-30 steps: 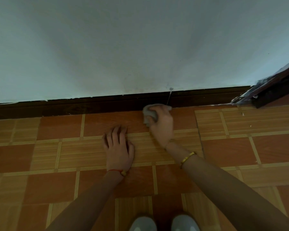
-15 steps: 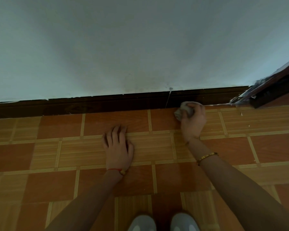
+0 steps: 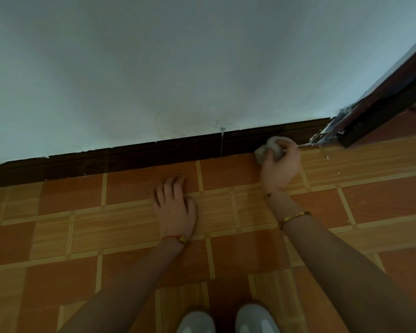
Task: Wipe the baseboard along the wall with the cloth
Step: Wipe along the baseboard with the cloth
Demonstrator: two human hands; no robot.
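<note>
Since a moment ago the right hand (image 3: 280,164) has slid the cloth (image 3: 270,149) further right along the wall. The left hand (image 3: 174,209) has stayed put.

In the head view, the right hand is clenched around the balled-up grey cloth. The cloth is pressed against the foot of the dark baseboard (image 3: 154,155), where it meets the floor (image 3: 382,203). The left hand holds nothing. It lies flat on the floor with its fingers spread, and it seems to prop the person up.

To do this step well, I think the cloth should stay pushed firmly on the board while it slides, and it should reach the top edge too, not just the bottom. A thin pale crack (image 3: 221,145) runs down the board left of the cloth.

There is only a short bit of board left on the right. It ends at the dark door frame (image 3: 375,109), so the hand will soon bump it. The long stretch to the left has plenty of open floor in front of it. The shoes (image 3: 228,319) are well back from the wall.
</note>
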